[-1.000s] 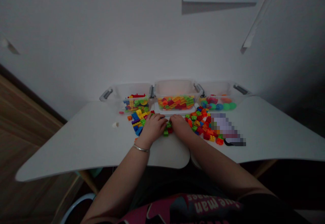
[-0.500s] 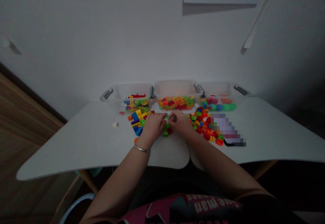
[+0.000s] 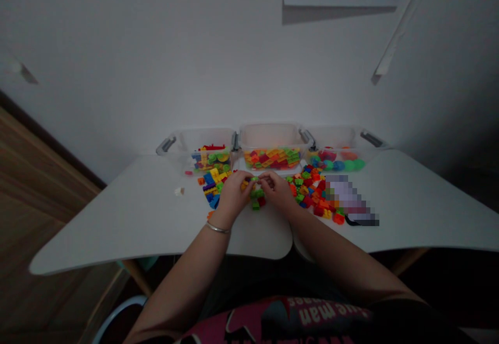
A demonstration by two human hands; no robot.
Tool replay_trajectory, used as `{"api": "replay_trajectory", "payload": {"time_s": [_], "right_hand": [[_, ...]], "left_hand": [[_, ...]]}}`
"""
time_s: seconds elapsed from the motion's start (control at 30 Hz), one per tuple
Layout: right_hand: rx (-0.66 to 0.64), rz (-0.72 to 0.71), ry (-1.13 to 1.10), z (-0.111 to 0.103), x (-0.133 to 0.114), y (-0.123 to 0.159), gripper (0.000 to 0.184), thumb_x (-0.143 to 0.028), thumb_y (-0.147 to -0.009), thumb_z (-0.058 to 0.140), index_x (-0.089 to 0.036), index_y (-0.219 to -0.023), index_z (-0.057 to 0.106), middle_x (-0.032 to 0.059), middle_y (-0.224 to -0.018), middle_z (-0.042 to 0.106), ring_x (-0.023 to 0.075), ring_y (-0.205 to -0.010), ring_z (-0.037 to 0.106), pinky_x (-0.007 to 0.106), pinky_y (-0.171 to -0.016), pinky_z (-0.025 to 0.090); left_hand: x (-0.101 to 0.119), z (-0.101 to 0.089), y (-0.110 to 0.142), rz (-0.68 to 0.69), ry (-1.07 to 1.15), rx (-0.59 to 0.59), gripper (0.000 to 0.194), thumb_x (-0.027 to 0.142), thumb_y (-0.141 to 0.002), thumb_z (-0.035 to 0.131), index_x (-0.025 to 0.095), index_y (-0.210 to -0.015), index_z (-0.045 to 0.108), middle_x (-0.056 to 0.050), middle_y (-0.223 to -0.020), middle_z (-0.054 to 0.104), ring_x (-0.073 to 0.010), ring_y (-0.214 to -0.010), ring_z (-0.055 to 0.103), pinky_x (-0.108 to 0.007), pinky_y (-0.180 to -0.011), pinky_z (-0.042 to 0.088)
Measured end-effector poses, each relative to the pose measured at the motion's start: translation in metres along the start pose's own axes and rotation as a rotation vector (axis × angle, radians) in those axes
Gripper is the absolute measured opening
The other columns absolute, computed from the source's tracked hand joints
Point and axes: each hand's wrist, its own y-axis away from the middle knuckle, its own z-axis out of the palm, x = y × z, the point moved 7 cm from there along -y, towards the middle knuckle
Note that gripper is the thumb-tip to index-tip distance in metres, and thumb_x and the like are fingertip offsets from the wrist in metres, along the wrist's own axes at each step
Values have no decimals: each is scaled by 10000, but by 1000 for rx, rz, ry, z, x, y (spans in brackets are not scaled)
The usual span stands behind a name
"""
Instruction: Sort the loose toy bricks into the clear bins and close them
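Note:
My left hand (image 3: 233,193) and my right hand (image 3: 278,189) meet at the middle of the white table (image 3: 128,219), fingertips pinched together on a small green brick (image 3: 254,179). A silver bangle sits on my left wrist. Under the hands lie a few green and red bricks (image 3: 257,201). A pile of mixed bricks (image 3: 212,183) lies left of my left hand. Another pile of bricks (image 3: 312,193) spreads to the right of my right hand.
Three clear plastic tubs stand along the wall: the left tub (image 3: 195,149) with mixed pieces, the middle tub (image 3: 271,144) with bricks, the right tub (image 3: 341,149) with round coloured pieces. A small white scrap (image 3: 179,191) lies at left. A blurred patch (image 3: 351,201) sits right of the bricks.
Both hands rose slightly from the table and came together, fingertips now pinching a green brick between them. The piles and tubs have not moved.

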Motion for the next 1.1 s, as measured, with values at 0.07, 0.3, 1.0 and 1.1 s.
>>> {"api": "replay_trajectory", "payload": {"time_s": [0.07, 0.3, 1.0, 1.1], "right_hand": [[20, 3, -12, 3, 5, 2, 132, -265, -869, 519, -207, -947, 608, 33, -855, 702, 160, -758, 667, 293, -694, 527], [5, -114, 90, 10, 3, 6, 176, -201, -848, 506, -204, -972, 631, 68, -952, 688, 193, -856, 644, 351, -788, 527], [-122, -305, 318, 16, -12, 11, 186, -88, -835, 521, -182, -918, 658, 91, -989, 700, 218, -990, 612, 392, -948, 462], [-169, -315, 383, 20, -15, 13, 197, -79, -829, 538, -178, -945, 662, 93, -1012, 702, 221, -1010, 599, 391, -968, 454]], "left_hand": [[-9, -8, -1, -64, 92, 107, 109, 274, -907, 574, 185, -925, 634, -60, -927, 684, -200, -910, 635, -342, -860, 510], [-45, -53, -8, -259, 439, 494, 235, 393, -854, 622, 183, -960, 625, -43, -935, 678, -164, -853, 654, -305, -820, 534], [-55, -60, -56, -112, -555, 204, 357, 330, -929, 414, 165, -1026, 715, -134, -1046, 713, -309, -1047, 606, -513, -1071, 320], [-55, -55, -52, -98, -586, 215, 372, 377, -917, 451, 168, -1112, 689, -134, -1130, 695, -322, -1116, 570, -534, -1136, 239]]}}
